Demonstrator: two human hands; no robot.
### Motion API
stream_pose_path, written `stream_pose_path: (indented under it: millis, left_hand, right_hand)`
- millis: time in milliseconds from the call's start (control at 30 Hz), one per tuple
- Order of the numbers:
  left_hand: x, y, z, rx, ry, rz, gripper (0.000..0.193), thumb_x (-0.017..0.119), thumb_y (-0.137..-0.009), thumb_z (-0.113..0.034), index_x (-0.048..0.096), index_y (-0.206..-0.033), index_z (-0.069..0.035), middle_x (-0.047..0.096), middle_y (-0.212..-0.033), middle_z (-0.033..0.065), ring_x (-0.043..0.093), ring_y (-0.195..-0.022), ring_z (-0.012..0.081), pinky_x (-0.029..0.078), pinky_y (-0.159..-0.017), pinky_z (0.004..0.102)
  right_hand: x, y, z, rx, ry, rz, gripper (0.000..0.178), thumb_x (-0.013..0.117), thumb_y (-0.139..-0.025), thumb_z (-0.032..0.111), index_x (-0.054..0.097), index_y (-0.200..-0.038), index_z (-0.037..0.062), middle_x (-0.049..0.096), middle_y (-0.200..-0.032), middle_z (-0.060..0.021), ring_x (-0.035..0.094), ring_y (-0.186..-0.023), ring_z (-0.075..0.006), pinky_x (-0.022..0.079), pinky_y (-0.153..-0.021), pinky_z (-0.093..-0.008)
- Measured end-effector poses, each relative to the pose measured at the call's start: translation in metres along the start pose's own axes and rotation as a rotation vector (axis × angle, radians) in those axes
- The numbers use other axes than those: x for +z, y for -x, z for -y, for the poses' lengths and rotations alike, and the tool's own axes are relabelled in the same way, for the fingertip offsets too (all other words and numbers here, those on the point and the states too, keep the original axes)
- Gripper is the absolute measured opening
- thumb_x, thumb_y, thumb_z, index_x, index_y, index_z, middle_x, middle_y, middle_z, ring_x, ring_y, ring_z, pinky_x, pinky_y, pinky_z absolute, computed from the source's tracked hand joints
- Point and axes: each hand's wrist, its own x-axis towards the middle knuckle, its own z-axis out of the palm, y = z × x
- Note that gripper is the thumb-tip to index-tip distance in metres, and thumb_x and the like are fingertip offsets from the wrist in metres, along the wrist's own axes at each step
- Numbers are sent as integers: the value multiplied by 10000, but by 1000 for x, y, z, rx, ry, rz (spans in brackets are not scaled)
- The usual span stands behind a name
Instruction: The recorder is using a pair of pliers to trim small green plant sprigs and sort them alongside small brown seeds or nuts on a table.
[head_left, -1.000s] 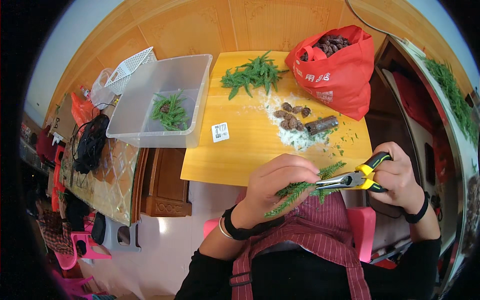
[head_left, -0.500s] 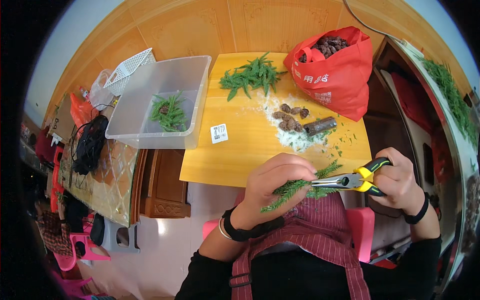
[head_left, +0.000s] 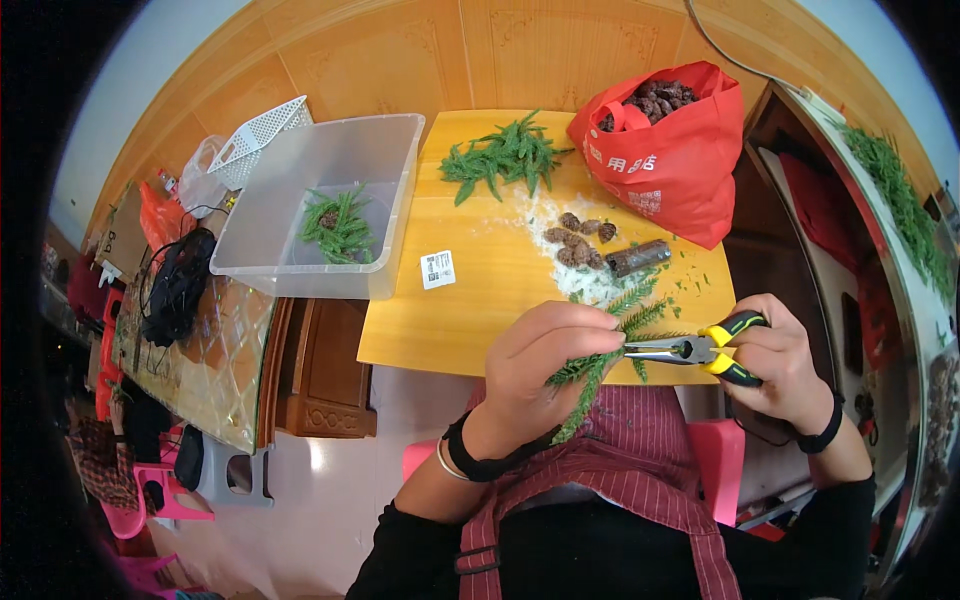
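Several needle-leaved green sprigs, partly hidden by the pinching left hand, hover by the yellow wooden table beside yellow-and-black-handled steel pliers, tips indistinct, gripped in the right hand.

Ahead of and between the left hand and right hand, the red bag bears large white characters over a smaller white printed block. On the desk, ahead-left of the left hand, a white label carries tiny black print, illegible.

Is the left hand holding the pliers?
No, the right hand grips the pliers, while the left hand holds green sprigs.
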Motion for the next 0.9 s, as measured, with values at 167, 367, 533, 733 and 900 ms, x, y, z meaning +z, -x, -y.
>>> stream_pose_path:
  millis: [167,367,533,733,900]
  left_hand:
    - [0,1,-1,-11,-21,-18,244,722,-607,48,599,-793,-51,630,-837,102,610,-762,219,484,-657,282]
    - [2,2,0,-24,14,-12,243,707,-607,52,582,-791,-48,625,-823,101,607,-752,220,483,-652,286]
    - [3,1,3,-70,18,-13,227,695,-619,56,577,-788,-37,617,-807,103,602,-743,224,472,-652,283]
    - [2,1,8,-194,97,31,178,661,-661,58,578,-800,-14,613,-826,118,597,-772,226,464,-678,293]
    - [3,2,8,-245,168,46,174,647,-677,57,591,-830,-3,614,-852,122,596,-801,219,461,-715,289]
  right_hand:
    - [3,-3,3,9,-4,2,162,708,-573,84,576,-650,28,617,-748,-71,568,-770,-285,472,-701,-352]
    - [6,-3,1,-10,-38,-10,168,708,-579,86,554,-619,34,597,-696,-69,566,-716,-274,472,-677,-347]
    - [8,-3,-4,-20,-23,28,203,712,-608,92,517,-580,42,545,-626,-66,539,-626,-256,455,-636,-338]
    - [11,-2,-4,85,-166,89,131,680,-596,73,563,-637,31,594,-700,-75,552,-712,-278,450,-674,-351]
    - [13,-6,-7,34,-72,-54,136,684,-591,63,563,-639,24,599,-711,-77,556,-743,-287,449,-684,-355]
